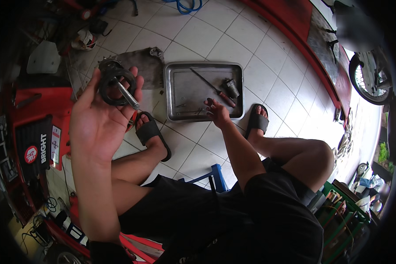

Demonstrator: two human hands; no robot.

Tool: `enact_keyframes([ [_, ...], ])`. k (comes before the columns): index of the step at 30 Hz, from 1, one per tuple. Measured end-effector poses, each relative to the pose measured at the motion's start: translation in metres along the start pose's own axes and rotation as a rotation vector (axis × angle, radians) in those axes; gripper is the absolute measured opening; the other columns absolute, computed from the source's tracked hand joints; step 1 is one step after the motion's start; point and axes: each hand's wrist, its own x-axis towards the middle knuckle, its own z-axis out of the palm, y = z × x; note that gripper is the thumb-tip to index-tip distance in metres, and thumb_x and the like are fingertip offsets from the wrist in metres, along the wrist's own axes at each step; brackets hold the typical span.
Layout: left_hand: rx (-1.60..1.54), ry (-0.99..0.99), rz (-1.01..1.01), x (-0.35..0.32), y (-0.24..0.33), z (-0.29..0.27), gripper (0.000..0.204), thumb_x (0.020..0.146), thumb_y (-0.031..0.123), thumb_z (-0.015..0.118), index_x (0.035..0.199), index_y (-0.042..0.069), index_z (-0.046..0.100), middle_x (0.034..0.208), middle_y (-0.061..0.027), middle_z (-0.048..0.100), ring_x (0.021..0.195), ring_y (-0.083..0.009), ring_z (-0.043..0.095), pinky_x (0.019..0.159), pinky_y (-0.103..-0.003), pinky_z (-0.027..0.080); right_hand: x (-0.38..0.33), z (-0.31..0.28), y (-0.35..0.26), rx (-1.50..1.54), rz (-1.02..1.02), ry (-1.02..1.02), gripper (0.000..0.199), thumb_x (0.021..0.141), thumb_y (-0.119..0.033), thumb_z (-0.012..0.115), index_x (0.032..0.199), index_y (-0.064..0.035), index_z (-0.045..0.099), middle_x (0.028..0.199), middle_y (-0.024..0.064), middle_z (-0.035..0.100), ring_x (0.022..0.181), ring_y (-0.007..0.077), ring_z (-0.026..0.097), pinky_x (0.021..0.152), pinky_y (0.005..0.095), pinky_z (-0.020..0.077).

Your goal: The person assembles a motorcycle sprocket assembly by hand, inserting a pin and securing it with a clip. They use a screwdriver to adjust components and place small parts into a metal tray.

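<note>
High on the left, my left hand [102, 121] is palm up, its fingers curled round a dark ring-shaped metal part with a shaft [126, 93]. The bright shaft points down toward the palm's edge, and a toothed edge shows behind the ring. My right hand [218, 113] is over the near right part of a metal tray [168, 90], fingers bent together. Something small and dark shows at its fingertips, too small to name. In the tray lie a long screwdriver [226, 98] with a reddish handle, a small metal cylinder [230, 87] and several small screws [181, 105].
A flat grey sheet [143, 66] with a metal piece on it lies left of the tray. Red tool cabinets [53, 108] line the left side. A blue stand [218, 176] is between my legs. A motorcycle wheel [364, 81] shows at far right, a blue hose [185, 6] at the top.
</note>
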Motion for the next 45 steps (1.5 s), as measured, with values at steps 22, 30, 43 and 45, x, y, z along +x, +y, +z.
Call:
enact_keyframes([
  [22,0.053,-0.165,-0.079,0.037,0.005,-0.043,0.046,0.106,0.014,0.05,0.15,0.003,0.043,0.157,-0.0265,0.035,0.139,-0.0372,0.047,0.109,-0.049,0.049,-0.001,0.017,0.043,-1.106,-0.19,0.466,0.035,0.079,-0.032,0.076,0.106,-0.0086,0.077,0.106,0.0179,0.075,0.099,0.0372,0.071,0.087,0.0442,0.0575],
  [30,0.143,-0.148,-0.175,0.033,-0.023,0.006,0.029,0.092,0.021,0.065,0.114,0.002,0.069,0.119,-0.0186,0.069,0.109,-0.0349,0.064,0.106,-0.059,0.048,-0.102,0.111,0.007,-1.263,-0.514,0.132,0.017,0.071,-0.019,0.069,0.071,-0.0019,0.074,0.08,0.0197,0.073,0.08,0.0354,0.074,0.072,0.0431,0.0588],
  [43,0.458,-0.167,-0.436,0.072,-0.144,0.034,0.022,0.089,0.017,0.066,0.101,-0.002,0.068,0.1,-0.0185,0.07,0.089,-0.0339,0.068,0.079,-0.05,0.061,-0.274,0.082,-0.166,-0.961,-0.751,0.036,0.025,0.082,-0.017,0.072,0.09,0.0061,0.075,0.089,0.0195,0.075,0.084,0.0289,0.074,0.072,0.0408,0.0557],
  [45,0.419,-0.198,-0.44,0.074,-0.146,0.035,0.021,0.09,0.017,0.066,0.098,-0.002,0.068,0.096,-0.0175,0.07,0.083,-0.0322,0.068,0.076,-0.049,0.062,-0.279,0.08,-0.186,-1.181,-0.769,0.002,0.025,0.086,-0.022,0.072,0.094,0.0016,0.077,0.093,0.0159,0.076,0.088,0.027,0.073,0.076,0.04,0.0545],
])
